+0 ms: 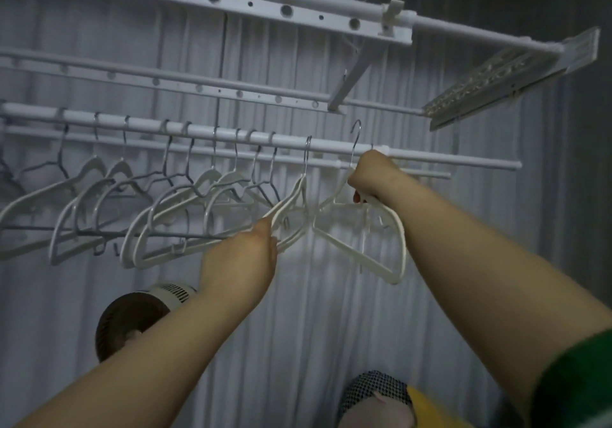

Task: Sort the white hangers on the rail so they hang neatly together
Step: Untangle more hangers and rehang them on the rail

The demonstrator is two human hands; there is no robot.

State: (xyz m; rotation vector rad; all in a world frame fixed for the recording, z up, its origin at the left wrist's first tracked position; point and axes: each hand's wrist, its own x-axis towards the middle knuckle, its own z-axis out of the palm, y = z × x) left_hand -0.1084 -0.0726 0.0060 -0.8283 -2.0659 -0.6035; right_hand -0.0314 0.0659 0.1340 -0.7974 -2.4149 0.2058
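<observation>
Several white hangers (172, 209) hang by metal hooks along a white rail (231, 136), spread from the left to the middle, mixed with thin grey wire hangers (53, 165). My left hand (241, 258) pinches the lower arm of a white hanger (294, 202) whose hook is on the rail. My right hand (371, 175) grips the neck of another white hanger (374, 252), held tilted, with its hook (356, 136) raised in front of the rail and apart from it.
More white drying-rack bars (212, 0) run overhead, with a slatted end panel (503, 76) at the right. Pale curtains (331, 311) hang behind. A round fan (142, 315) stands below left. A mesh-patterned object (374, 391) and something yellow lie at the bottom.
</observation>
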